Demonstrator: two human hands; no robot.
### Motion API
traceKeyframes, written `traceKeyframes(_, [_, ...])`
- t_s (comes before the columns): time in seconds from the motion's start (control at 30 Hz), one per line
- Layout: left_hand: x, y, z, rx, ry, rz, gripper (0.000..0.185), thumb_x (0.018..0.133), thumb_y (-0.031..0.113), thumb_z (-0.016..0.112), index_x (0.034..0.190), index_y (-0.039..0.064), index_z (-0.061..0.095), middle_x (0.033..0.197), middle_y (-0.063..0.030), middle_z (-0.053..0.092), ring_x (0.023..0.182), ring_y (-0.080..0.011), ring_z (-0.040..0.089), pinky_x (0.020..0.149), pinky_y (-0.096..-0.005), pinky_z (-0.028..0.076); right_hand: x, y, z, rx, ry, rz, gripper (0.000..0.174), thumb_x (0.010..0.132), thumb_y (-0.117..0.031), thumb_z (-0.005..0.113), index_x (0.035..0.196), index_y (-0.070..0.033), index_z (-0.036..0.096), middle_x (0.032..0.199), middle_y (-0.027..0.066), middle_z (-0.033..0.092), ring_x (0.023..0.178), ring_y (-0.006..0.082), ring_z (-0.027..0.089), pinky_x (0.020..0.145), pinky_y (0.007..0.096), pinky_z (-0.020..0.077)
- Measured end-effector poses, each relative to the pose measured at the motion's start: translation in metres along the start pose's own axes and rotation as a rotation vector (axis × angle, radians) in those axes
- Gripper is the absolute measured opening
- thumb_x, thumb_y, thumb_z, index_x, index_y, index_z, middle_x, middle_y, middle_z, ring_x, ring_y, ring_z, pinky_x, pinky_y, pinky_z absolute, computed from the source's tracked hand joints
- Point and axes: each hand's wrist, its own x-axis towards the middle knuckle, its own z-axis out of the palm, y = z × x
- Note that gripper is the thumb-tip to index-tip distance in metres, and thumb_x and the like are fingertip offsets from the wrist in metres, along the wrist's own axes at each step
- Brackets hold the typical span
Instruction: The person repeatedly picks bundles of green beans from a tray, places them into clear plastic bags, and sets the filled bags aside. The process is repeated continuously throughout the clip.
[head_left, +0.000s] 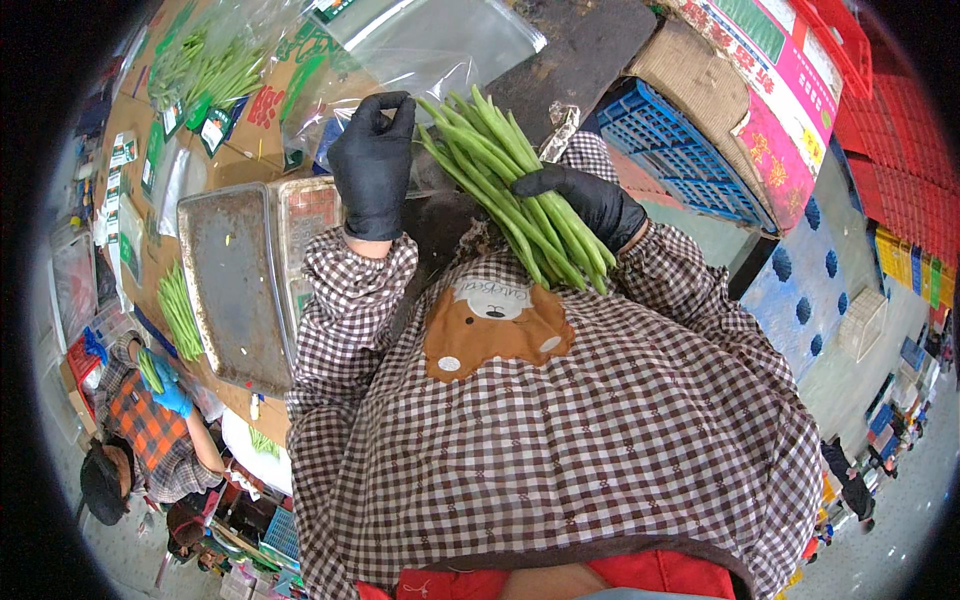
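Observation:
My right hand (581, 202), in a black glove, is closed around a bundle of long green beans (517, 180) held slantwise in front of my chest. Level with the tips of the beans, my left hand (375, 165), also gloved in black, is raised with its fingers bent and fingertips close together. Whether anything thin is between those fingertips cannot be told. Behind that hand lies a clear plastic bag (330, 90). A stack of clear bags (442, 37) lies further back. Bagged green beans (210, 75) rest at the upper left.
A weighing scale (236, 277) with a stained metal tray stands left, beside loose green beans (178, 311). A blue plastic crate (660, 150) and cardboard box (780, 135) stand right. At lower left, a person (142, 420) in blue gloves holds green beans.

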Motion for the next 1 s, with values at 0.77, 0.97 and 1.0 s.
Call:
traceKeyframes(0.77, [-0.015, 0.01, -0.012, 0.35, -0.064, 0.695, 0.024, 0.077, 0.012, 0.056, 0.101, 0.013, 0.059, 0.074, -0.0058, 0.06, 0.061, -0.019, 0.059, 0.051, -0.0282, 0.045, 0.009, -0.004, 0.02, -0.207, 0.021, 0.045, 0.047, 0.074, -0.029, 0.059, 0.114, -0.005, 0.049, 0.091, 0.0111, 0.059, 0.072, 0.0155, 0.057, 0.066, 0.0273, 0.0475])
traceKeyframes(0.97, [-0.014, 0.015, -0.017, 0.456, -0.235, 0.734, 0.032, 0.073, 0.008, 0.051, 0.105, 0.011, 0.054, 0.077, -0.0053, 0.059, 0.065, -0.0203, 0.058, 0.052, -0.0295, 0.045, 0.013, -0.006, 0.019, -0.184, -0.001, 0.042, 0.048, 0.074, -0.029, 0.063, 0.112, -0.003, 0.049, 0.094, 0.0122, 0.059, 0.076, 0.0172, 0.059, 0.068, 0.0276, 0.0492])
traceKeyframes(1.0, [-0.016, 0.016, -0.018, 0.493, -0.245, 0.723, 0.033, 0.073, 0.008, 0.051, 0.106, 0.011, 0.054, 0.077, -0.0055, 0.059, 0.066, -0.0208, 0.058, 0.052, -0.0299, 0.045, 0.012, -0.006, 0.019, -0.171, -0.02, 0.032, 0.048, 0.074, -0.029, 0.063, 0.112, -0.003, 0.049, 0.095, 0.0121, 0.059, 0.077, 0.0171, 0.059, 0.068, 0.0275, 0.0491])
